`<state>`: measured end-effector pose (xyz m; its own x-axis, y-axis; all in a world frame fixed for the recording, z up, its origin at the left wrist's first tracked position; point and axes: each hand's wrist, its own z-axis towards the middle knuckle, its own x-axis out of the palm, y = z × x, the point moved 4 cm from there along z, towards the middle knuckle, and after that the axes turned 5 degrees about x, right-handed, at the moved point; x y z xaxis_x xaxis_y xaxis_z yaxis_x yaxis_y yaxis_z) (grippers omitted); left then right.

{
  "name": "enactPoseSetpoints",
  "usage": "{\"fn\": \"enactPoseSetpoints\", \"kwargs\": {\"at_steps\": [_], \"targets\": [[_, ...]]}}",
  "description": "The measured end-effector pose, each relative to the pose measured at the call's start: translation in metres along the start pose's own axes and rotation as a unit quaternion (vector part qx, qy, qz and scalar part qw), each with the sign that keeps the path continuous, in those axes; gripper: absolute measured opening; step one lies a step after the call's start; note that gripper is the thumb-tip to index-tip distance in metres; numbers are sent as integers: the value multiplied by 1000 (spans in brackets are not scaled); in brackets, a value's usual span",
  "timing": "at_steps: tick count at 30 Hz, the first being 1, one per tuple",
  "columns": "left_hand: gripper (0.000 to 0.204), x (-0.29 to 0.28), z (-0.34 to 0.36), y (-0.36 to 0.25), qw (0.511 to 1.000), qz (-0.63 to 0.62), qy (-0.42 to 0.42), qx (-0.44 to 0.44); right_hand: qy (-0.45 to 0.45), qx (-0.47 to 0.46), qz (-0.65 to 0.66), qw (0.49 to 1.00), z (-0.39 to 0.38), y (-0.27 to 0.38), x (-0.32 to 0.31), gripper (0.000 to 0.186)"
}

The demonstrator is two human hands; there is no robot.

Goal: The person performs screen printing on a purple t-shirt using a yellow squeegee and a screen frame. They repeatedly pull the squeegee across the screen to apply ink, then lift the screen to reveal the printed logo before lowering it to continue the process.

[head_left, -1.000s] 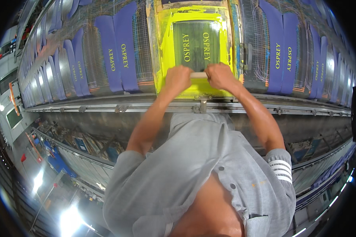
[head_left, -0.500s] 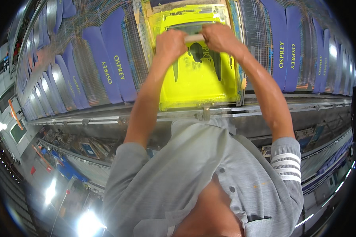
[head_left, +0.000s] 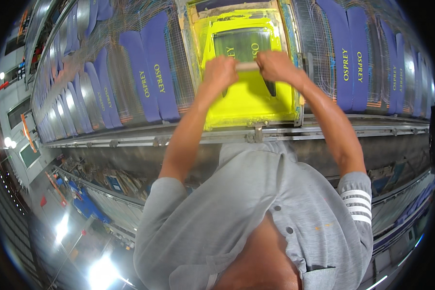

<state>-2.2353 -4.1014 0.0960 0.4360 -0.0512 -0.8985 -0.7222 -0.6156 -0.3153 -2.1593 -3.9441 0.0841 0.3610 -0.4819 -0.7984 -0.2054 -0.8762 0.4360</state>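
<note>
Both my hands grip a squeegee point(head_left: 247, 66) by its pale bar handle, across a printing screen point(head_left: 291, 39). My left hand point(head_left: 221, 72) closes round the handle's left end, and my right hand point(head_left: 278, 66) round its right end. Bright yellow ink point(head_left: 256, 107) covers the near part of the screen and rings its edges. Beyond the squeegee, a wiped greenish stretch of mesh point(head_left: 241, 41) shows lettering. The squeegee's blade is mostly hidden by the ink and my hands.
Purple fabric pieces point(head_left: 154, 72) with yellow lettering lie in rows on the long table to the left. More purple pieces point(head_left: 350, 58) lie to the right. A metal rail point(head_left: 217, 138) runs along the table's near edge, in front of my body.
My two hands have drawn the squeegee toward me over the screen. More wiped mesh with lettering now shows behind it. The whole view has shifted slightly.
</note>
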Motion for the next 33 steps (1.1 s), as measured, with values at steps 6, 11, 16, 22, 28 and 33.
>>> {"fn": "enactPoseSetpoints", "kwargs": {"at_steps": [6, 11, 16, 22, 28, 33], "targets": [[32, -38, 104, 37, 999, 42, 8, -2, -41, -26, -34, 998, 91, -30, -58, 10], [37, -17, 65, 21, 1000, 14, 4, 0, -60, -19, -27, 998, 57, -24, -22, 9], [29, 25, -37, -17, 999, -41, -28, 15, -74, -65, -7, 995, -35, 9, 33, 9], [36, 53, -103, -47, 993, -86, -78, 22, -57, -80, 42, 994, -104, 31, 56, 29], [26, 59, -101, -45, 989, -76, -121, 48, -414, 159, 45, 895, -71, -95, 16, 46], [38, 54, -102, -46, 996, -70, -59, 12, -363, 282, 231, 857, -53, -159, 30, 38]]}}
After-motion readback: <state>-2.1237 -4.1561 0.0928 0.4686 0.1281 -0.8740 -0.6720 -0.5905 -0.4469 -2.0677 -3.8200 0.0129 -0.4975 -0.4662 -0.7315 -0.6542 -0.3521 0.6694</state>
